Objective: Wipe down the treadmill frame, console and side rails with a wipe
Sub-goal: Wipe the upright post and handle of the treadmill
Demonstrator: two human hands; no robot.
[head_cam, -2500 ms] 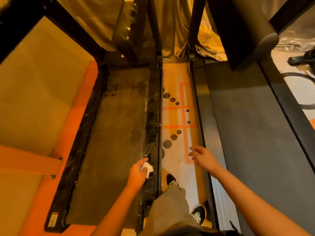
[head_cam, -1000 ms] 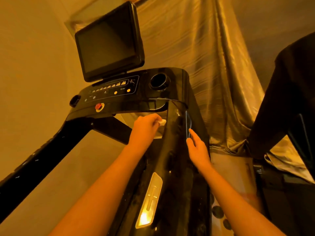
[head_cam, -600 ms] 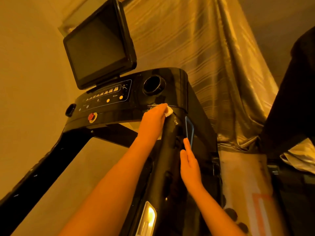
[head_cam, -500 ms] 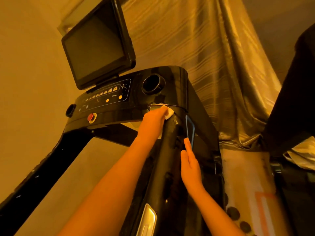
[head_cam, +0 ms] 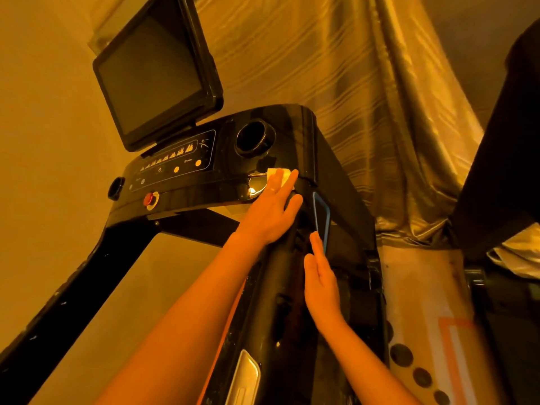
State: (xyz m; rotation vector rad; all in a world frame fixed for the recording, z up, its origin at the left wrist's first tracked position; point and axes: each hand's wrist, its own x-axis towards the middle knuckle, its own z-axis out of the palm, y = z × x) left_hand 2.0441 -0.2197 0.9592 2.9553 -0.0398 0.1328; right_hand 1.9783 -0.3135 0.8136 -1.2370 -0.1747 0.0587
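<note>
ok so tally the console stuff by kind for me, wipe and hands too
screen: 1
cup holder: 1
red button: 1
lit round buttons: 2
black knob: 1
wipe: 1
hands: 2, left hand and right hand
total: 9

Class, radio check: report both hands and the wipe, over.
Left hand flat, pressing wipe on console corner. Right hand flat on side rail. Nothing blocking.

Dim amber light (everything tinted orange), small glare on the console (head_cam: 225,182), wide-angle bending at edges
</note>
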